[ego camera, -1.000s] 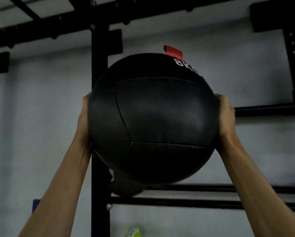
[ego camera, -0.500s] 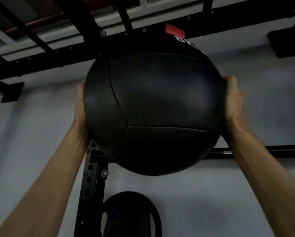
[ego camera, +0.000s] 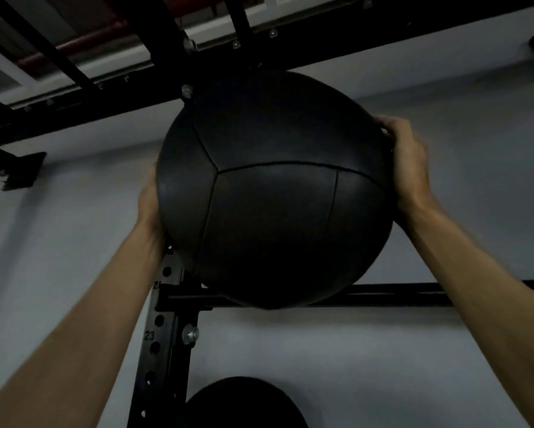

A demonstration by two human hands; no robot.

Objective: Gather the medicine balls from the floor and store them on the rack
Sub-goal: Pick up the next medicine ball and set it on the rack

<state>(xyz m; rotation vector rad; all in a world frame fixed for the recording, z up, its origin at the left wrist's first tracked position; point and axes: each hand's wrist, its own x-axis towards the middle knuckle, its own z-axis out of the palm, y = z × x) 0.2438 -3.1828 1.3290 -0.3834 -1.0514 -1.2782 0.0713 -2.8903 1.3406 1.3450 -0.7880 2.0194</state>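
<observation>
Forearms reach up from both lower corners of the view to a black medicine ball [ego camera: 275, 193] held overhead. The left hand [ego camera: 149, 199] presses its palm to the ball's lower left side, fingers hidden behind it, so I cannot tell how they lie. The right hand [ego camera: 409, 162] sits higher, fingers curled over the upper right curve.

The ball's underside overlaps the rack's horizontal rail [ego camera: 398, 296], close to the upright post [ego camera: 163, 335] at the rail's left end. Whether its weight is on the rail yet cannot be told. Its top lies just under the top beam [ego camera: 105, 109].

Being round, the ball has no long axis. A three-way seam joint faces the camera, left of centre, and no label shows.

Below, a dark round shape [ego camera: 244, 403], probably another ball, sits beside the post. This one looks nearly stored, with settling and letting go left. The floor is out of view.
</observation>
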